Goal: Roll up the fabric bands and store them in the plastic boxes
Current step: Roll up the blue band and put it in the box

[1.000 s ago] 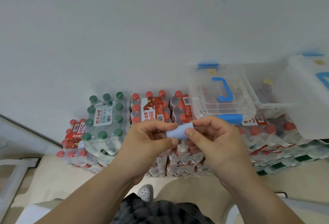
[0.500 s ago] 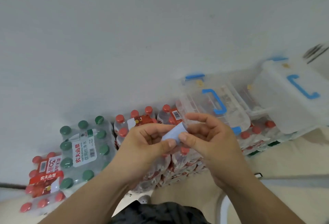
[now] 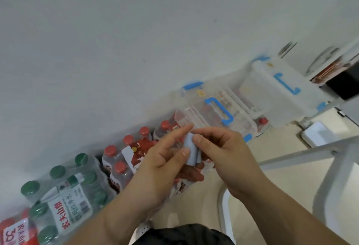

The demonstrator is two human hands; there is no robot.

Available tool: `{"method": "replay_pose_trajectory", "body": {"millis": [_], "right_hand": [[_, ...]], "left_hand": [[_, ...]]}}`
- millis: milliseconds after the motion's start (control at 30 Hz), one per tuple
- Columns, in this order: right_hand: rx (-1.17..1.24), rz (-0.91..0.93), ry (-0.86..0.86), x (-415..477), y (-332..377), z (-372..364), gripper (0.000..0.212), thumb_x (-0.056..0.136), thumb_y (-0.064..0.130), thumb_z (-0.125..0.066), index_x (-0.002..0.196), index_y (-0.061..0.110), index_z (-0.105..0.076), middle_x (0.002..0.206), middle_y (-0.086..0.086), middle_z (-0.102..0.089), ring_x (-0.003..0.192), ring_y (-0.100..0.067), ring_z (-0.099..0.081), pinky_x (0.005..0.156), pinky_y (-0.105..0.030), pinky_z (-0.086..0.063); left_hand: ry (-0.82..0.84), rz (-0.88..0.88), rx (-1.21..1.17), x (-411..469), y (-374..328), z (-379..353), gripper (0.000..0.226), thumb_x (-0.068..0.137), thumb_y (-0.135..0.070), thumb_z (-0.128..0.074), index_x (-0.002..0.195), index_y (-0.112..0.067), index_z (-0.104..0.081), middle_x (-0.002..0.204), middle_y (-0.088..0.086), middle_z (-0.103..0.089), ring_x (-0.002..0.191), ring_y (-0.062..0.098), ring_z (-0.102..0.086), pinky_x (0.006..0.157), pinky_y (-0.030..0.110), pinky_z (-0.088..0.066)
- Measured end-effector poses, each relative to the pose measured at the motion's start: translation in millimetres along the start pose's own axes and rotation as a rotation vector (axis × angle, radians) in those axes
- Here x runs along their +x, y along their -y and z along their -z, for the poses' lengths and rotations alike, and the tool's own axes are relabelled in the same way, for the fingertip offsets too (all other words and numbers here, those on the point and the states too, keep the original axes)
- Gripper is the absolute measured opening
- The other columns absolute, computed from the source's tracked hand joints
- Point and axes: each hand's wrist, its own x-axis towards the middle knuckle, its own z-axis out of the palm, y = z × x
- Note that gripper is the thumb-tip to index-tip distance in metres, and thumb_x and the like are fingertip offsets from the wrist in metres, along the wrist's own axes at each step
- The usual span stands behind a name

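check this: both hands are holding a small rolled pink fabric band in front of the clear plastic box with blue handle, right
Wrong colour only. In the head view the small rolled fabric band is light blue, not pink. Both the left hand and right hand do hold it, in front of the clear plastic box with the blue handle.

Two bare forearms, no sleeves, left hand [image 3: 161, 167], right hand [image 3: 223, 153], dark garment [image 3: 182, 235] below

Note the shrink-wrapped packs of red-capped bottles [image 3: 124, 159] against the white wall [image 3: 116, 40]. The green-capped pack [image 3: 64, 196] sits to their left on the beige floor [image 3: 291, 176].
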Motion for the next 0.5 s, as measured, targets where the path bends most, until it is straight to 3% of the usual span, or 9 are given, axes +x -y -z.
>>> {"method": "replay_pose_trajectory", "body": {"millis": [100, 167, 233, 333, 433, 500], "right_hand": [[0.045, -0.015, 0.005, 1, -2, -9, 0.014, 0.093, 0.016, -0.068, 0.103, 0.014, -0.078, 0.093, -0.006, -0.079, 0.086, -0.020, -0.075, 0.071, -0.028, -0.060], [0.119, -0.073, 0.041, 0, -3, -15, 0.015, 0.093, 0.020, -0.068, 0.100, 0.011, -0.077, 0.088, -0.010, -0.078, 0.077, -0.024, -0.072, 0.067, -0.031, -0.059], [0.176, -0.140, 0.115, -2, -4, -23, 0.020, 0.094, 0.022, -0.066, 0.096, 0.005, -0.077, 0.077, -0.012, -0.074, 0.065, -0.024, -0.065, 0.059, -0.031, -0.057], [0.123, -0.180, 0.147, -3, -8, -30, 0.022, 0.092, 0.023, -0.067, 0.097, 0.004, -0.076, 0.077, -0.011, -0.073, 0.067, -0.019, -0.064, 0.064, -0.029, -0.057], [0.046, -0.213, 0.157, -3, -15, -37, 0.025, 0.091, 0.030, -0.071, 0.096, 0.006, -0.077, 0.088, -0.024, -0.072, 0.075, -0.022, -0.062, 0.072, -0.032, -0.054], [0.024, -0.243, 0.166, -4, -18, -42, 0.027, 0.089, 0.034, -0.074, 0.095, 0.008, -0.077, 0.094, -0.026, -0.072, 0.075, -0.022, -0.061, 0.068, -0.031, -0.052]], "left_hand": [[0.059, -0.047, 0.094, 2, -2, 10, 0.031, 0.097, -0.017, -0.059, 0.126, -0.030, -0.063, 0.091, 0.020, -0.074, 0.072, 0.042, -0.072, 0.070, 0.051, -0.061], [0.058, -0.034, 0.077, 1, -5, 18, 0.029, 0.096, -0.019, -0.057, 0.123, -0.027, -0.063, 0.092, 0.024, -0.073, 0.069, 0.042, -0.070, 0.070, 0.054, -0.061], [0.072, -0.012, 0.052, -1, -5, 26, 0.030, 0.095, -0.020, -0.056, 0.124, -0.023, -0.061, 0.093, 0.027, -0.071, 0.070, 0.043, -0.068, 0.070, 0.051, -0.061], [0.113, 0.030, 0.056, -7, -4, 37, 0.026, 0.099, -0.018, -0.057, 0.124, -0.025, -0.059, 0.094, 0.028, -0.069, 0.072, 0.043, -0.069, 0.071, 0.049, -0.060], [0.177, 0.053, 0.160, -15, -9, 46, 0.027, 0.098, -0.013, -0.058, 0.120, -0.028, -0.059, 0.095, 0.020, -0.072, 0.074, 0.039, -0.071, 0.070, 0.043, -0.061], [0.191, -0.002, 0.408, -20, -13, 53, 0.039, 0.088, -0.017, -0.075, 0.120, -0.034, -0.059, 0.104, 0.006, -0.070, 0.081, 0.027, -0.071, 0.076, 0.040, -0.061]]}}
